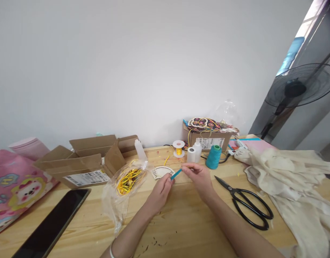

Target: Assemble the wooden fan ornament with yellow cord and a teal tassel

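A single narrow teal strip (176,174), straight, smooth-edged and evenly coloured along its visible length, slants between a person's two bare hands above a pale wooden table (186,218). The left hand (161,188) pinches the lower end between thumb and forefinger; the right hand (197,176) has thumb and fingertips closed at the upper end. How much of the strip lies hidden in the fingers cannot be told.

Just beyond the left hand lies one pale cut-out disc (159,172), partly covered, with one short twist of yellow cord (166,160) behind it. Farther back stand one white spool of yellow thread (178,151), one white cylinder (191,156) with a dark-centred top, one white bottle (197,150) just beside it and one teal thread cone (213,159). A second, translucent bottle (140,150) leans to the left, near one clear plastic bag (128,181) of yellow cord.

One pair of black-handled scissors (248,204) lies right of the right forearm, near heaped cream cloth (296,182). At far left are one dark phone (53,222) and one pink cartoon-print bag (22,190). An open cardboard box (85,165) sits behind the phone; a second box (215,141), piled with fabric, stands against the wall. One black fan (295,87) rises at right.
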`<state>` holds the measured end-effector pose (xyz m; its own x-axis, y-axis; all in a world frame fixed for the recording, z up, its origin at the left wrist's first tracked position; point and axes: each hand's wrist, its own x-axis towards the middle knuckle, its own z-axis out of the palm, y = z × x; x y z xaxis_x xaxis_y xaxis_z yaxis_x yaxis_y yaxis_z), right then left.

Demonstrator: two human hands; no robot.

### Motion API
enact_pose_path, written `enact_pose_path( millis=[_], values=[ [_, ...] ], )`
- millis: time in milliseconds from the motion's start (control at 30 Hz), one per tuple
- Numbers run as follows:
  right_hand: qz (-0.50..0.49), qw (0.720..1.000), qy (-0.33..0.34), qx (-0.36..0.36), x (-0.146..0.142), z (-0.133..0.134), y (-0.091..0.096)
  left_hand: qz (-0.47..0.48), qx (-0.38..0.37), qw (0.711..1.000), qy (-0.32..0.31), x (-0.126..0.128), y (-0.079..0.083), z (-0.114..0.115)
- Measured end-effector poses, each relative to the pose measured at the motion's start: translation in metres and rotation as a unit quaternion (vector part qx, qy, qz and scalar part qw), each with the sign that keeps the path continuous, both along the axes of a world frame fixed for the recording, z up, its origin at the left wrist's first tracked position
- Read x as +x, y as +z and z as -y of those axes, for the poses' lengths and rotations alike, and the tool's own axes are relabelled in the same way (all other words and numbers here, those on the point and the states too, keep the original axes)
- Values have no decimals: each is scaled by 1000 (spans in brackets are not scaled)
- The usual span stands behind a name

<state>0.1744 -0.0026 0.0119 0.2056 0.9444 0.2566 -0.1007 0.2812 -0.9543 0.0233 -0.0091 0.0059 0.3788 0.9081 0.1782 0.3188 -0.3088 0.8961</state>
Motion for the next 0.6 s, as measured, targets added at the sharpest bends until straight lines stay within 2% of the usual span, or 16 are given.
enact_pose_path(
  millis=[133,267,333,467,600],
  values=[
    [-35,997,-63,0,13,-1,7,14,-4,998,59,-10,-7,-10],
    [3,999,-48,13,15,-1,6,51,17,988,146,-13,-5,-13],
    [53,998,-5,26,10,-1,3,64,33,989,127,-8,-1,-10],
    [121,987,80,67,-1,-1,-6,43,10,999,32,2,3,-3],
    [97,992,57,57,-2,-1,-6,69,-63,996,1,5,5,0]
  ],
)
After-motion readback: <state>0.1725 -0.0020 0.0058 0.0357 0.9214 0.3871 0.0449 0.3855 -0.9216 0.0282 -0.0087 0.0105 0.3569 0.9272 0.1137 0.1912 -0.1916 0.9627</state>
